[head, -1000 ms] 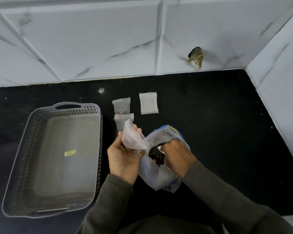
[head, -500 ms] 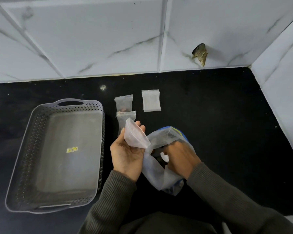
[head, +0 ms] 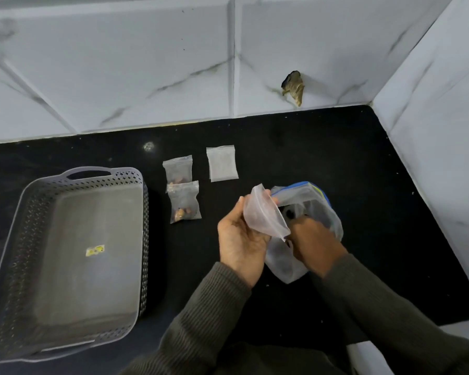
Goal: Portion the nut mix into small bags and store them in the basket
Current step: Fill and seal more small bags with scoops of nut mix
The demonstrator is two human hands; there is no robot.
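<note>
The left hand (head: 241, 240), just right of the frame's centre, is curled round a small bag (head: 264, 212). The thumb is on the near side and the fingertips show past the far edge, and the bag's mouth gapes toward the right. The right hand (head: 313, 243) is pushed down into the mouth of the large bag (head: 332, 223), a clear one with a blue strip along its top. Its fingers are hidden inside, so I cannot tell whether they are spread or closed on anything. The small bag touches the large bag's rim and lies partly over its opening, with its lower corner just above the right wrist.

Two filled bags lie on the black surface (head: 336, 158) to the upper left of the hands. One (head: 178, 169) is farther up and the other (head: 184, 203) overlaps its lower edge, and both show brown nuts at the bottom. A flat white bag (head: 222, 163) lies just right of them. The grey basket (head: 144, 239) sits well apart at the left of the frame, with only a small sticker on its floor.

Half a second ago the held bag overlapped the lower filled bag in the picture. Now both hands sit further right and that bag shows whole. The right hand remains inside the large bag.
</note>
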